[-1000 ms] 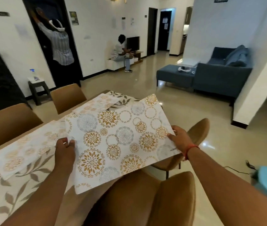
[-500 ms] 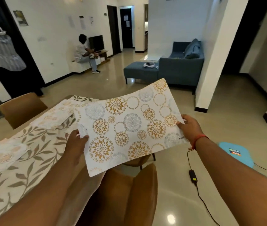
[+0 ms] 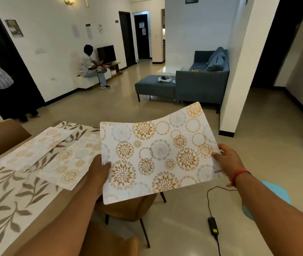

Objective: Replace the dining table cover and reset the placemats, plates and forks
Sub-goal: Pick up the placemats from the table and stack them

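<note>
Head view: placemat [image 3: 158, 154] held in the air off the table's edge, above a chair [image 3: 128, 209]. Left hand [image 3: 98, 171] pinches its left edge, right hand [image 3: 227, 160] its right. Two more placemats [image 3: 69, 163] lie on the leaf-print table cover [image 3: 8, 200].

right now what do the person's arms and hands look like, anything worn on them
Both forearms are bare, with no sleeves in view and no gloves on the hands. The right hand has a thin red thread band tied round the wrist, with a short loose end hanging at its lower side. The left hand and its wrist show nothing worn: no watch, ring or band is visible.
</note>
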